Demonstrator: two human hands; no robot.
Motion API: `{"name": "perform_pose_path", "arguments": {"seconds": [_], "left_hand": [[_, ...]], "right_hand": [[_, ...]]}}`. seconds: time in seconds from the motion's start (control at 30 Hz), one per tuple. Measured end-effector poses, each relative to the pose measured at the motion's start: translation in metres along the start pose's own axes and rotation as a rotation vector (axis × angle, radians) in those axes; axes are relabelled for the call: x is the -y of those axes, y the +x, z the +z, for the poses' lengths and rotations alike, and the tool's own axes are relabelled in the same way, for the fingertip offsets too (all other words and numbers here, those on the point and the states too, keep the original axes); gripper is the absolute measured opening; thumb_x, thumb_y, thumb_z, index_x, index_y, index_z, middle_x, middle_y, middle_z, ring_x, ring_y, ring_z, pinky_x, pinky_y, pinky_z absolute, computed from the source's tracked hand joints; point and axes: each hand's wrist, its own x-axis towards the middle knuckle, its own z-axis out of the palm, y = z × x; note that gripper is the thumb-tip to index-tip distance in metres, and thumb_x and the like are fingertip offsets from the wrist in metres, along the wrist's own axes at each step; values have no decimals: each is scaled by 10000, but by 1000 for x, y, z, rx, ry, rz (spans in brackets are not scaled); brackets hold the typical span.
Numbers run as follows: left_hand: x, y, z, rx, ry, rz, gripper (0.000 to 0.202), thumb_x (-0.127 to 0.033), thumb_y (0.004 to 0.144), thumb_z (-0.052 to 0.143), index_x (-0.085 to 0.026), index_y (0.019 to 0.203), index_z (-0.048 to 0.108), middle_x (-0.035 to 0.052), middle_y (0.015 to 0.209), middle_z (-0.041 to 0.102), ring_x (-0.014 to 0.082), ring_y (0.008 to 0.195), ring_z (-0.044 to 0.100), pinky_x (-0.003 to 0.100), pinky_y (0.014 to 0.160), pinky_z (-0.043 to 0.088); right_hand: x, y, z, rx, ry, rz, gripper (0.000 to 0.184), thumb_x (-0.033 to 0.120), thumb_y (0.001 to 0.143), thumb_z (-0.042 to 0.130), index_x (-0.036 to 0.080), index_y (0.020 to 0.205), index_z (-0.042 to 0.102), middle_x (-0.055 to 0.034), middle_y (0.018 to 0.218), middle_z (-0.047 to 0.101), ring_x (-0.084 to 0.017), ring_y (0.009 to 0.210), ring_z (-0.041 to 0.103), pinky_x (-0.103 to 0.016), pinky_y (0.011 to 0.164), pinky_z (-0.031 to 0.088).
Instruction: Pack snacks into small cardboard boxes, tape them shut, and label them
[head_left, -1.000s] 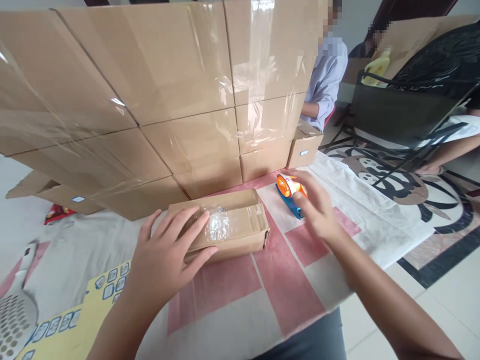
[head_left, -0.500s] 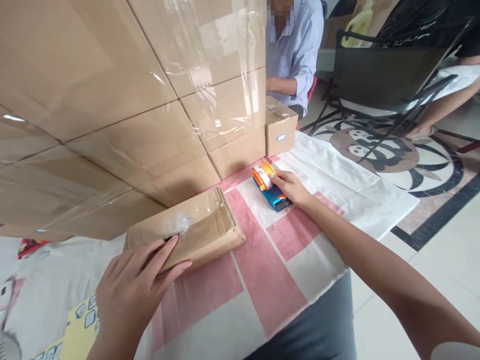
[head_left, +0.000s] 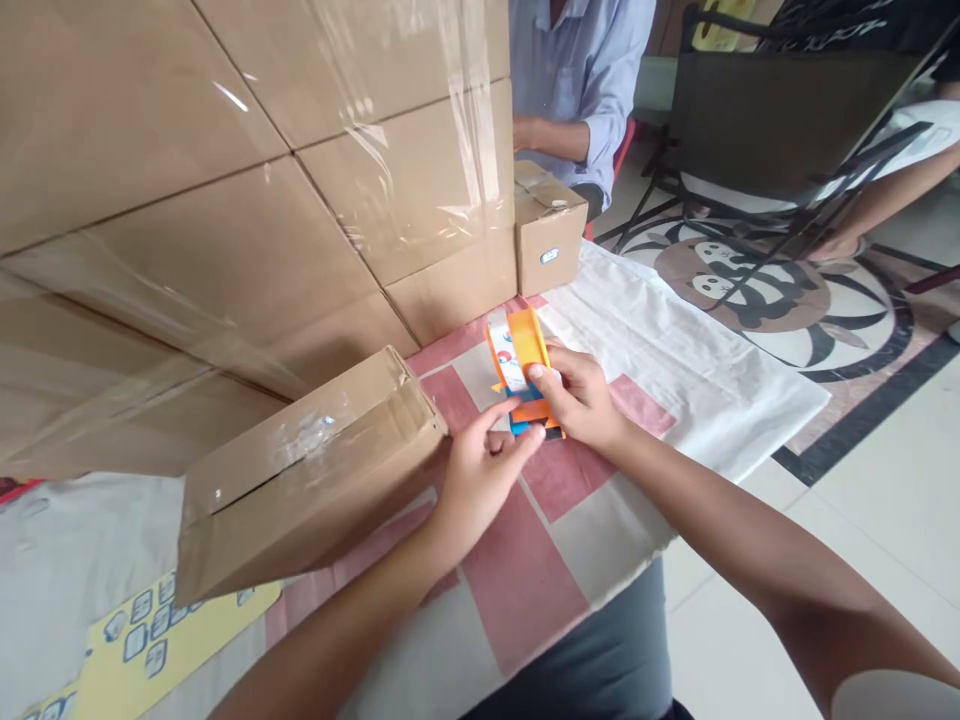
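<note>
Both hands, the right hand (head_left: 581,395) and the left hand (head_left: 476,465), meet at a tape dispenser (head_left: 519,345), which sits inward from the table's right corner. Thumb and fingers of the right are closed on its orange roll holder. Thumb and forefinger of the left are parted, their tips at its near end; whether they pinch any tape cannot be told.

Just left of them, the cardboard box (head_left: 330,500) looks partway done. Its top flaps lie folded down and a crumpled patch of clear tape (head_left: 307,430) sits over part of the seam, yet a dark gap shows along the line, so some of the closing seems left. No strip is seen reaching from dispenser to box, and neither hand holds the box.

Pink and pale blocks pattern the cloth (head_left: 525,590) on the table, which turns plain white toward the right corner. Toward the near left, a yellow sheet (head_left: 172,640) of blue-edged labels is partly covered by the box in this view. A wall of taped cartons (head_left: 337,210) runs along the far side, with a small labelled box (head_left: 551,245) at its right end.

Beyond sits a person in a pale blue shirt (head_left: 559,85). Farther right, a dark chair (head_left: 772,130) stands over a panda floor medallion (head_left: 757,285), among white tiles (head_left: 727,590).
</note>
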Motion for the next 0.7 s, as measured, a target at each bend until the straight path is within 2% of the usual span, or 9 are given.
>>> {"name": "perform_pose_path", "arguments": {"seconds": [0.07,0.13,0.2,0.27,0.33,0.37,0.53,0.6,0.7], "left_hand": [[-2,19,-1,12,-102,-65,374,-517,854,728,-156,951,735,-76,564,322,63,511,281,221,484,258],[-4,24,-7,-27,-103,-29,345,-503,848,735,-166,781,697,-62,570,338,69,529,284,229,495,264],[-7,21,-15,-94,-43,55,296,-461,861,728,-184,764,686,-37,619,441,90,586,388,229,553,347],[-10,17,-22,-135,3,139,223,-408,876,715,-199,803,690,11,820,620,127,768,558,235,702,456],[-10,15,-26,-106,-18,152,169,-362,874,717,-201,845,674,51,1060,698,165,989,639,263,877,499],[-9,15,-26,-64,-50,128,169,-353,871,720,-197,854,656,63,1083,714,173,1007,661,279,905,510],[9,12,-11,193,-203,-106,256,-379,832,758,-168,849,615,49,796,738,131,613,653,288,677,550],[18,13,-4,217,-241,-163,270,-375,808,778,-158,848,623,49,781,737,124,590,647,278,646,545],[26,17,1,197,-227,-155,247,-352,814,774,-155,869,636,35,770,728,113,597,644,251,627,529]], "right_hand": [[-2,1,-1,33,-60,-27,412,486,1039,466,224,723,499,-26,700,533,-184,706,515,-358,740,435],[-7,3,-3,18,-143,-22,427,511,1038,448,233,717,490,-26,686,506,-192,697,498,-373,749,437],[-13,5,-5,-45,-222,24,441,528,1040,441,234,715,487,-23,686,494,-188,680,483,-372,743,429],[-17,7,-6,-116,-260,106,453,546,1040,444,231,719,495,-27,699,512,-184,676,493,-365,728,421],[-18,7,-4,-159,-254,192,467,573,1033,452,227,727,512,-33,715,536,-183,684,518,-356,707,414],[-17,7,-2,-171,-238,230,476,588,1029,455,225,728,519,-33,714,540,-182,683,526,-349,692,410],[-12,10,0,-288,-136,389,516,656,973,523,218,703,505,-7,666,492,-148,607,467,-312,605,373],[-11,13,-3,-374,-51,468,527,672,942,555,220,684,476,1,644,461,-139,582,455,-298,568,362],[-10,17,-7,-421,95,590,523,684,915,562,225,687,457,-1,633,459,-136,555,468,-286,532,381]]}}
